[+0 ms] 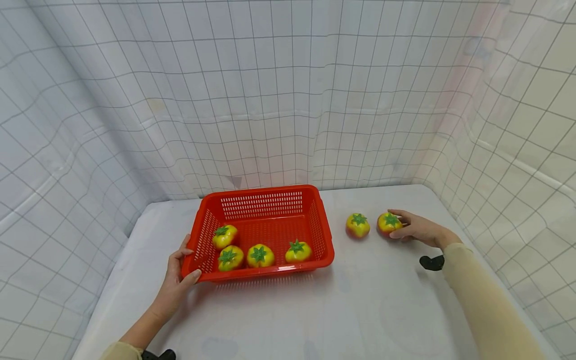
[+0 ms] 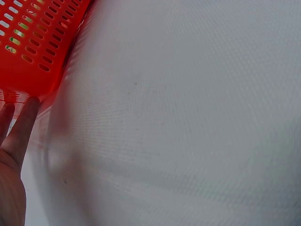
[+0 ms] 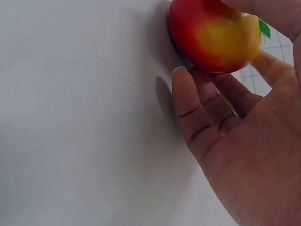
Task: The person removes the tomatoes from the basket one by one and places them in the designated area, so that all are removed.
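Note:
A red plastic basket (image 1: 325, 235) with slotted walls stands on the white table, several yellow-red tomatoes (image 1: 260, 256) with green star-shaped tops inside it. My left hand (image 1: 177, 272) grips the basket at its near left corner, thumb on the front rim and fingers along the left side. Right of the basket, my right hand (image 1: 416, 228) holds another tomato (image 3: 214, 37) between thumb and fingers, at or close to the tabletop. One more loose tomato (image 1: 357, 226) sits between that one and the basket.
The white tabletop (image 1: 351, 305) runs in front of the basket. Grid-patterned white curtains (image 1: 270, 100) hang behind the table and along both sides. A black wrist device (image 1: 432, 263) shows at the right sleeve.

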Available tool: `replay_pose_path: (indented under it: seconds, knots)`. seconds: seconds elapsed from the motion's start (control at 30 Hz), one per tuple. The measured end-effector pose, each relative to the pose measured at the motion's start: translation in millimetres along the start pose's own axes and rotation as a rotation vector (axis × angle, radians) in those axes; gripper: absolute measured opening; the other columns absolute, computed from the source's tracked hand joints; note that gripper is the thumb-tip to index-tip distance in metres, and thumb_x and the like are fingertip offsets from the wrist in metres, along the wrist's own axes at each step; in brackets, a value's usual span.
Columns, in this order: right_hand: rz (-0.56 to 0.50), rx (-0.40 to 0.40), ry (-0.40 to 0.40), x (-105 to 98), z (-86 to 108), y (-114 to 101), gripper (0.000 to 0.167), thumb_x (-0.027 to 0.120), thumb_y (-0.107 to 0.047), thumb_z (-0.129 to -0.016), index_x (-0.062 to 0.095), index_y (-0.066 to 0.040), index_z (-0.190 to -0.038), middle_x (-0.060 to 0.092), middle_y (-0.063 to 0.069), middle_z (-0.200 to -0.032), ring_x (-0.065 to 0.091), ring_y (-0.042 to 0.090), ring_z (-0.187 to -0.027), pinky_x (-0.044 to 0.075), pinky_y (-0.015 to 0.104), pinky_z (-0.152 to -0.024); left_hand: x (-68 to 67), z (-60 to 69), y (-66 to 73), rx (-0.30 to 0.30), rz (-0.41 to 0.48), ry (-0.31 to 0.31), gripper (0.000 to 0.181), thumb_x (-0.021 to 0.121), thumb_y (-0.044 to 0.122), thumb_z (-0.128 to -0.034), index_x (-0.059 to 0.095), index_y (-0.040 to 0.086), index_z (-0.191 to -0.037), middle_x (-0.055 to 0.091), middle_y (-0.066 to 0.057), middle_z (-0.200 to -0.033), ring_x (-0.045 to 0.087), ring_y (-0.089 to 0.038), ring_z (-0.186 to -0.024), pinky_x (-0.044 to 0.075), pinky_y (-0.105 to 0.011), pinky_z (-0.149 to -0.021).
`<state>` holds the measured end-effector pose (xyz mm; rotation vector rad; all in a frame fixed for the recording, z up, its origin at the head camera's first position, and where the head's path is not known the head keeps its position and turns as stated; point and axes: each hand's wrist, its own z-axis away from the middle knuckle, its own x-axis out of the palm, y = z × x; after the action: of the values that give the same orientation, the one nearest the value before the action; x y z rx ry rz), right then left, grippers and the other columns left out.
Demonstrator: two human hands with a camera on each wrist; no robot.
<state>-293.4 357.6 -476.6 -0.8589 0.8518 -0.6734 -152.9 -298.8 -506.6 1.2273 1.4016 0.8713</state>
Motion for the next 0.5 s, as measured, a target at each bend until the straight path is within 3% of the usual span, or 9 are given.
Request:
replay_pose_path:
  seconds: [0.27,0.5]
  knots:
    - [0.023,-0.002,-0.007,-12,17.0,5,0.093,0.073,-0.024,-0.095,0.011,-0.01,-0.164,0.015,0.031,-0.162,0.037,0.042,-0.138,0.049,0.038,-0.101,0.0,-1.4,0.8,0.0,0.03,-0.001,0.045,0.053,0.003,-0.102,0.025,0.01,-0.137,-0.003,-0.001,-0.172,0.009,-0.025,-0.154,0.047,-0.014,-0.095]
    - [0.003,-0.015,0.015,-24,32.9,3,0.088,0.067,-0.023,-0.099,0.009,-0.01,-0.164,0.022,0.028,-0.162,0.045,0.04,-0.135,0.05,0.037,-0.101,0.9,0.3,2.1,0.009,0.054,-0.008,0.044,0.051,0.001,-0.1023,0.025,0.009,-0.138,-0.005,-0.001,-0.172,0.01,-0.021,-0.153,0.046,-0.014,-0.096]
